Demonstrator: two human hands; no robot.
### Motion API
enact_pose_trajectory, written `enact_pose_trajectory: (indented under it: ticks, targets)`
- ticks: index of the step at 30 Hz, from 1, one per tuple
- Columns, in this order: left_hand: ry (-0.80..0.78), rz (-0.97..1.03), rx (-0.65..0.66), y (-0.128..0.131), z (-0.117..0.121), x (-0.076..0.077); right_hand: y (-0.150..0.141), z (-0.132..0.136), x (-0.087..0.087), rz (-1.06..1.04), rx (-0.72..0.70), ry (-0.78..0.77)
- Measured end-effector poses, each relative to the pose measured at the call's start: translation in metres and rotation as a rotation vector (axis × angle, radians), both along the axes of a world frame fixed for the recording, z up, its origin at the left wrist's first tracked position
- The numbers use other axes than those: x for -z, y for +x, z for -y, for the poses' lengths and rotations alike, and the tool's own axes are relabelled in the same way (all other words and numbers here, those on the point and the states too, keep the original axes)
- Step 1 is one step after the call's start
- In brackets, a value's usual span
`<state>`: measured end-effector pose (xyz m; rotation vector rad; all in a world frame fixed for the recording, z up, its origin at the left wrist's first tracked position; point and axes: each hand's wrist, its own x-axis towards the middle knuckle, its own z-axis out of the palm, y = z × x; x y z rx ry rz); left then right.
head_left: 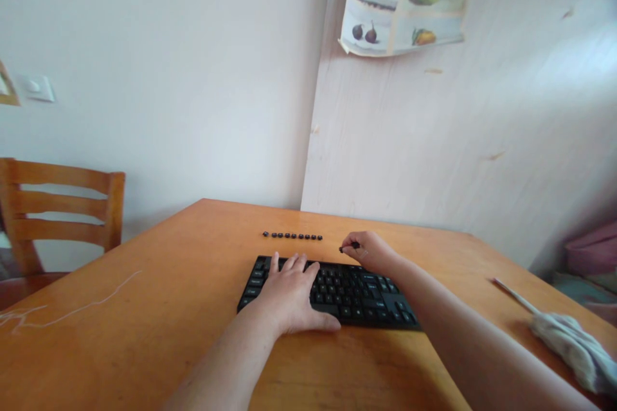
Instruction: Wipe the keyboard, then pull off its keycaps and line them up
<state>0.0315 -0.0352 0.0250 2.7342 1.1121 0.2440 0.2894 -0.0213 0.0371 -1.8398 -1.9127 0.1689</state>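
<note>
A black keyboard [359,292] lies on the wooden table in front of me. My left hand [289,295] rests flat on its left part, fingers spread over the keys and thumb along the near edge. Just above the far edge of the keyboard, my right hand [369,252] is closed in a pinch. At its fingertips is a small black keycap [341,249], and another dark bit shows between the fingers, too small to name. Behind the keyboard several black keycaps [294,236] stand in a row, the leftmost set slightly apart. My left hand hides many of the keys.
White thread [91,304] lies on the table's left side. To the right are a thin stick [513,295] and a crumpled pale cloth [573,340]. A wooden chair [62,205] stands at the left. Fruit pictures [405,3] hang on the wall behind the table.
</note>
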Motion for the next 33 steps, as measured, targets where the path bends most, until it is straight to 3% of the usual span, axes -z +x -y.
enact_pose_trajectory:
  ticks: [12,23,33]
  targets:
    - [0.013,0.02,0.013,-0.002,-0.002,0.003,-0.003,-0.064,0.008,0.101,0.049,-0.037]
    - [0.011,0.018,0.013,-0.002,-0.003,0.007,-0.01,-0.086,0.019,0.174,0.073,-0.093]
    - [0.017,0.029,0.008,-0.002,-0.002,0.007,-0.009,-0.088,0.019,0.222,0.09,-0.139]
